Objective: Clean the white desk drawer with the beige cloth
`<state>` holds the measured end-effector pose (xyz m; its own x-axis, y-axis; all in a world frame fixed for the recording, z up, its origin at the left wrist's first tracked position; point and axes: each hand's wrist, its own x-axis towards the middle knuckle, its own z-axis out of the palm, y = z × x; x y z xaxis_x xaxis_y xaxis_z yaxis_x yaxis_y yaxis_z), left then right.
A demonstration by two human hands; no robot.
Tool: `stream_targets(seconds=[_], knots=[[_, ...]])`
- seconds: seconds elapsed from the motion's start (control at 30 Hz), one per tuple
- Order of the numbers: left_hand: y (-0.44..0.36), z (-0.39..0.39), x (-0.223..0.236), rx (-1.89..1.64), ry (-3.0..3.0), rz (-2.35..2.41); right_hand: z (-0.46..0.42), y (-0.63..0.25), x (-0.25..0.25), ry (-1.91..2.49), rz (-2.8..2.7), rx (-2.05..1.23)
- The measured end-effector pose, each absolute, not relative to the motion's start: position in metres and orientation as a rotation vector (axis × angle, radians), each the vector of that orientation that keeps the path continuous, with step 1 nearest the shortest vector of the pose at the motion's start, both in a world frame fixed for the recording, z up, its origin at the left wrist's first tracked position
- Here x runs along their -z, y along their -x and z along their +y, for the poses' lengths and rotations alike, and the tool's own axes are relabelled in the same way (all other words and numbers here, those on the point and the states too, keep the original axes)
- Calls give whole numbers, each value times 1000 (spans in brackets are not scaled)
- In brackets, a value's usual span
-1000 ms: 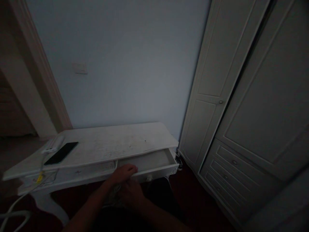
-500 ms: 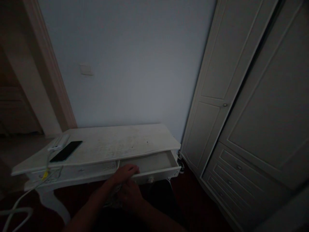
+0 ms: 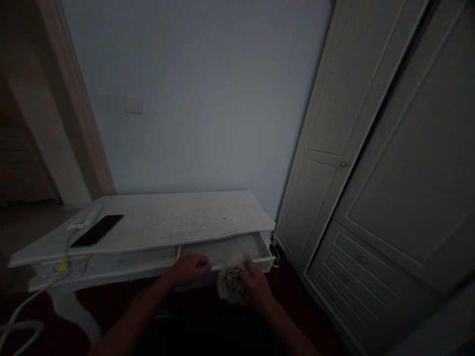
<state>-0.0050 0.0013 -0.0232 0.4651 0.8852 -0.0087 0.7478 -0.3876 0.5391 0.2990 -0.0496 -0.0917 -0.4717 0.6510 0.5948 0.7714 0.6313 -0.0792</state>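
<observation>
A pulled-out drawer sits at the right end of a worn white table. Curled over the left end of the drawer's front edge is my left hand, its fingers closed on it. My right hand is closed around a crumpled cloth, pale with a dark pattern. The cloth is against the drawer's front panel, near its middle, and covers the knob area. Dim light hides details of the fingers.
A black phone and a white power strip with a white cable lie at the table's left end. Right of the table stands a white wardrobe. A wall switch is on the blue wall. Dark red carpet covers the floor.
My right hand has moved right, from below my left hand to the middle of the drawer's front, bringing the cloth into clear view. My left hand has stayed near the drawer's left corner.
</observation>
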Motion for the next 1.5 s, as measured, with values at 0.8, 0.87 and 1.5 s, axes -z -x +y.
stream_targets(seconds=[0.8, 0.87, 1.5], knots=[[8, 2, 30, -268, -2360, 1402, -54, -387, 141, 1486, -1754, 246], [8, 2, 29, -265, -2369, 1392, -55, -385, 141, 1500, -1638, 236], [8, 7, 36, -388, -2264, 1392, -52, -336, 123, 1446, -1495, 226]])
